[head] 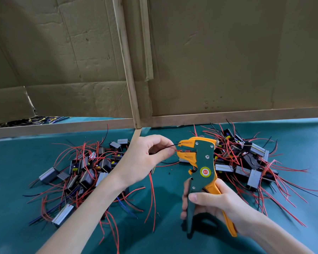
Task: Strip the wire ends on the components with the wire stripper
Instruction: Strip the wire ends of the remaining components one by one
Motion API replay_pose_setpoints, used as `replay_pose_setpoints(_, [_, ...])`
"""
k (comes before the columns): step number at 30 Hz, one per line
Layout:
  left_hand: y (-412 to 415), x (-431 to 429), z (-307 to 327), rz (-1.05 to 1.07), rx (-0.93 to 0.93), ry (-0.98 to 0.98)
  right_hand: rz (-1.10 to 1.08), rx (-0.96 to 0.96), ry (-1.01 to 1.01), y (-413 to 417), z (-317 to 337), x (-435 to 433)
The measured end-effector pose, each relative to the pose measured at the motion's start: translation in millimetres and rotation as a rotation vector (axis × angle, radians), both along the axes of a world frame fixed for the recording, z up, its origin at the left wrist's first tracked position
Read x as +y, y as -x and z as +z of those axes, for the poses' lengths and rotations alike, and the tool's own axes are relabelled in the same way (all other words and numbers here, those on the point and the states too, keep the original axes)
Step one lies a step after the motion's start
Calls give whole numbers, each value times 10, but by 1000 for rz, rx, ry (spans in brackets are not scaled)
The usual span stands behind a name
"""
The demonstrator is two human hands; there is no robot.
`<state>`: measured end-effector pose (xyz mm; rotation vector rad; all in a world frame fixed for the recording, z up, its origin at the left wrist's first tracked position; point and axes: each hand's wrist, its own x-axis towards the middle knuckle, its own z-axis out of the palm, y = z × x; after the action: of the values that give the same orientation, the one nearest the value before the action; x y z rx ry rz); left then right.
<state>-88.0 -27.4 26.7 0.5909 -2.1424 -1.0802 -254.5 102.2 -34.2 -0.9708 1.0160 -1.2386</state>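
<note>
1. Nearest you, your right hand (215,204) curls its fingers round both handles of the green-and-orange wire stripper (203,162). The tool stands upright above the mat, with its jaws parted and pointing left.
2. Just beyond, your left hand (145,158) pinches a black wire (170,146) and a red wire (179,150) between thumb and forefinger. Their ends reach into the tool's mouth. The hand hides the component they belong to.
3. The surface is a teal-green mat (17,171). A few small red and black flecks (170,171) lie on it below the tool.
4. To your left a left pile (84,169) of boxy black-and-silver components trails red, black and blue leads. A right pile (246,158) of the same spreads behind the tool.
5. Behind both piles a wooden rail (228,117) runs across the bench edge, and a wooden post (128,70) rises from its middle.
6. Creased brown cardboard (209,61) walls off the room beyond.
7. At far left, a gap under a torn flap shows a tangle of dark, yellow and blue wires (40,120).
</note>
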Motion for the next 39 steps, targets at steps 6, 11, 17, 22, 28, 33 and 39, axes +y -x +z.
replay_pose_setpoints(6, [3, 6, -2, 9, -11, 3, -17, 31, -5, 3, -8, 0])
replay_pose_setpoints(11, [1, 13, 6, 5, -28, 25, -24, 40, -2, -4, -2, -4])
replay_pose_setpoints(17, [-19, -11, -1, -1, -61, 37, 0, 44, 0, -20, 8, 4])
replay_pose_setpoints(22, [-42, -19, 1, -13, -75, 21, -27, 51, -4, -33, -28, 4])
replay_pose_setpoints(28, [-40, -4, 27, -18, -85, 21, -12, 66, -15, -52, -7, 19])
replay_pose_setpoints(33, [-43, 7, 50, -19, -84, 25, -48, 69, -40, -59, -17, 30])
replay_pose_setpoints(39, [-54, -9, 62, -38, -93, 4, -29, 59, -51, -91, -16, 35])
